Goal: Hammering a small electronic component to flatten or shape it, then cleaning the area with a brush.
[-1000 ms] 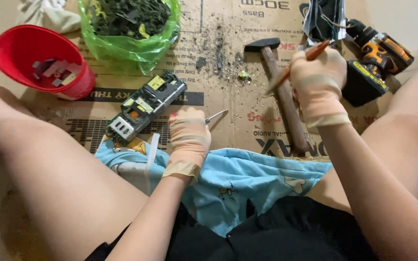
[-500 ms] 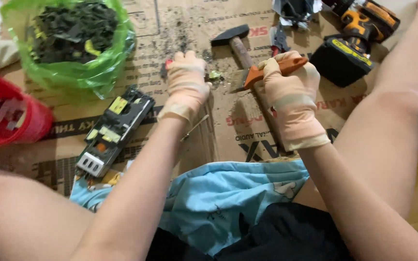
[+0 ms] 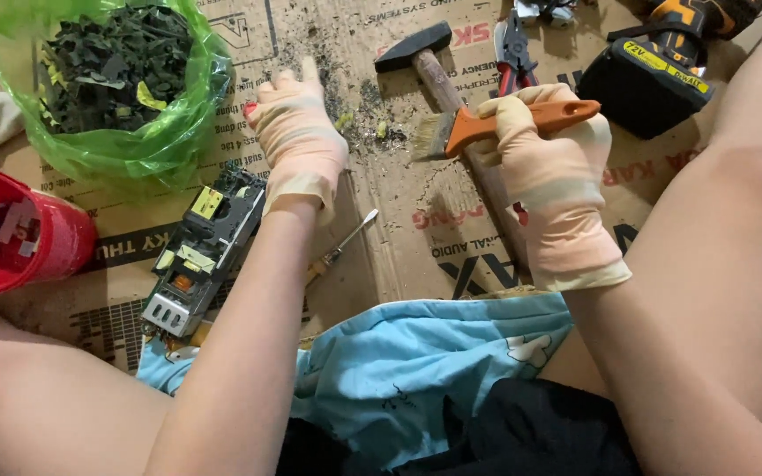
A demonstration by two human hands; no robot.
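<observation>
brush point(image 3: 487, 123) | R hand point(image 3: 549, 176) gripping handle | L hand point(image 3: 297, 137) flat, fingers spread on cardboard point(image 3: 416, 238)

This looks like a makeshift home repair or salvage spot on the floor, not a proper workshop. Flattened cardboard point(image 3: 416, 229) serves as the work surface, strewn with dark debris. Around it lie a hammer point(image 3: 425, 55), a cordless drill point(image 3: 663, 62), a bare circuit board point(image 3: 200, 251) and a green bag of scrap pieces point(image 3: 108, 79).
</observation>
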